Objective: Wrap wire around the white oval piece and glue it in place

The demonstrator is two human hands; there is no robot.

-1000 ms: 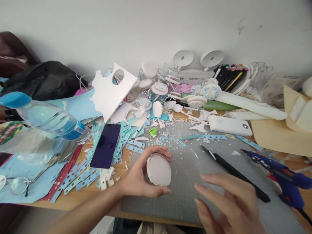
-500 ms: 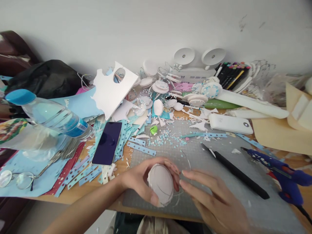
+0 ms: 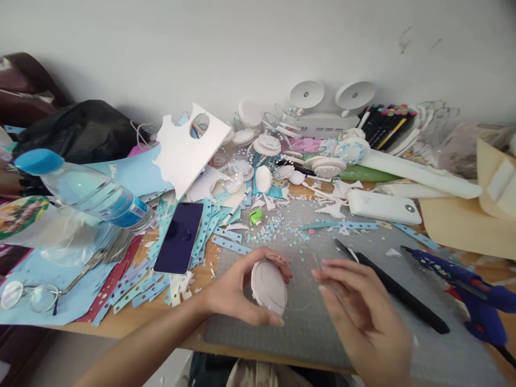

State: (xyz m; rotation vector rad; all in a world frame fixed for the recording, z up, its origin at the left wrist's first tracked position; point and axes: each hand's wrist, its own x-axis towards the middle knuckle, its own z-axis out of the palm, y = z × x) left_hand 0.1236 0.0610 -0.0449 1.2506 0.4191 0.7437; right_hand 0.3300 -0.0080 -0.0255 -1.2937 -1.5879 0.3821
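My left hand (image 3: 245,290) grips a white oval disc (image 3: 269,287) with a raised rim, thumb along the lower edge and fingers round the far side. Its broad face is turned toward me and to the right, with thin curved lines across it. From the disc a fine, clear-looking wire (image 3: 311,252) loops out over the mat toward my right hand. To the right, my right hand (image 3: 363,312) hovers with curved fingers, the thumb a little apart from them. Its fingertips are close to the wire; whether they touch it is too fine to make out.
A black craft knife (image 3: 399,293) and a blue glue gun (image 3: 459,279) lie right on the grey cutting mat (image 3: 258,330). A phone (image 3: 179,236), a water bottle (image 3: 97,193) and glasses (image 3: 34,295) sit left. Behind are a green punch (image 3: 255,216), paper scraps and several white discs.
My right hand has moved a little right, away from the disc, and its fingers have curled more. My left hand has tilted the disc and lifted its thumb slightly off the face.
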